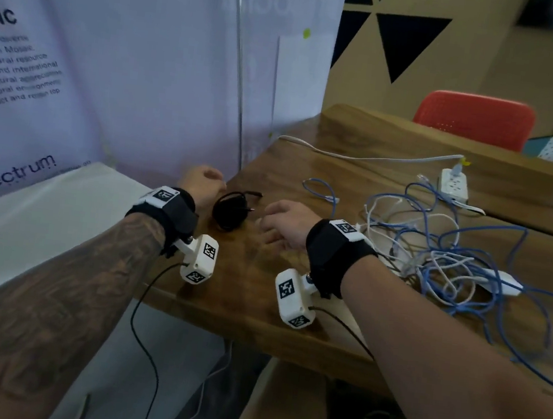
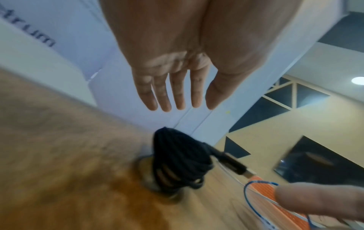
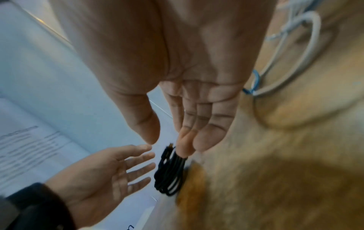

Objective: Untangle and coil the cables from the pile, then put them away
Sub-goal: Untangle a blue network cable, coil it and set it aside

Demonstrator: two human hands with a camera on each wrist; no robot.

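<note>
A coiled black cable (image 1: 231,210) lies on the wooden table (image 1: 260,276) near its left corner, with one plug end sticking out. My left hand (image 1: 202,180) hovers just left of the coil with straight fingers (image 2: 173,96), holding nothing. My right hand (image 1: 277,223) is just right of the coil, fingers (image 3: 197,137) straight and relaxed, empty. In the right wrist view the black cable (image 3: 171,171) sits just past the fingertips, apart from both hands. A tangled pile of blue and white cables (image 1: 436,248) spreads over the table to the right.
A white power strip (image 1: 454,184) with a long white cord (image 1: 360,156) lies at the back of the table. A red chair (image 1: 475,118) stands behind it. A lilac banner (image 1: 113,53) hangs left of the table edge.
</note>
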